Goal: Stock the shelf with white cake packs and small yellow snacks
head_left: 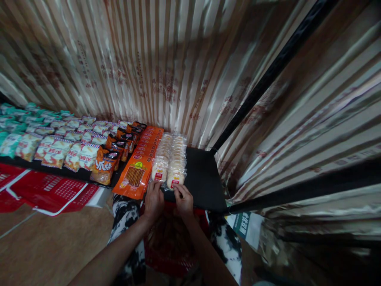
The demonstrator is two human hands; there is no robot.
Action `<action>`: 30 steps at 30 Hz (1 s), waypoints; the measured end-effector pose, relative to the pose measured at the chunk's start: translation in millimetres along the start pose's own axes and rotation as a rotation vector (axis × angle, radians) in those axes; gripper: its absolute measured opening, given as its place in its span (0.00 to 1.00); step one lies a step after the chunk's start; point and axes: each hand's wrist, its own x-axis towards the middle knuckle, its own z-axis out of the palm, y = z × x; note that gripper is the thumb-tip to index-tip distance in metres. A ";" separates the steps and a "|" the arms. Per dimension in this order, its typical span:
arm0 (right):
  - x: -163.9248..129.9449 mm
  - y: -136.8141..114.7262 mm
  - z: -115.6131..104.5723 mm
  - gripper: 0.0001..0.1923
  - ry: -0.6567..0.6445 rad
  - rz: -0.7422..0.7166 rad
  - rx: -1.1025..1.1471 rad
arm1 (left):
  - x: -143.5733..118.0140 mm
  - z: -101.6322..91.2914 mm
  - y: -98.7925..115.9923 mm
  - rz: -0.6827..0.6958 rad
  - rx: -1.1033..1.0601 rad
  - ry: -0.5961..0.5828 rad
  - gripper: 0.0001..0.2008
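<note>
Two columns of round, pale rice crackers in clear wrappers with small red labels stand overlapped on the black shelf (205, 178). At the front of the left column, my left hand (154, 201) has its fingers closed at the lower edge of a rice cracker packet (158, 173). My right hand (183, 200) pinches the lower edge of the front rice cracker packet (176, 178) in the right column. Just left of my hands lie overlapped orange snack packets (134, 174) with a window showing brown sticks.
Farther left are orange-black bags (104, 165), rows of white snack bags (53, 153) and green-white bags (12, 143). Below me is a red basket (178, 264) with dim contents. Red bags (56, 190) hang under the shelf. A black post (268, 79) rises at the right, before striped sheeting (166, 59).
</note>
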 end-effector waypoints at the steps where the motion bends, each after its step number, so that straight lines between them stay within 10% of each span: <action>1: 0.6 -0.2 0.2 0.13 0.004 -0.002 0.008 | 2.1 -1.3 0.4 -0.014 -0.004 0.012 0.17; 30: -1.7 -2.4 -0.3 0.14 0.004 0.016 0.004 | 11.6 24.7 -3.9 0.056 0.077 0.079 0.27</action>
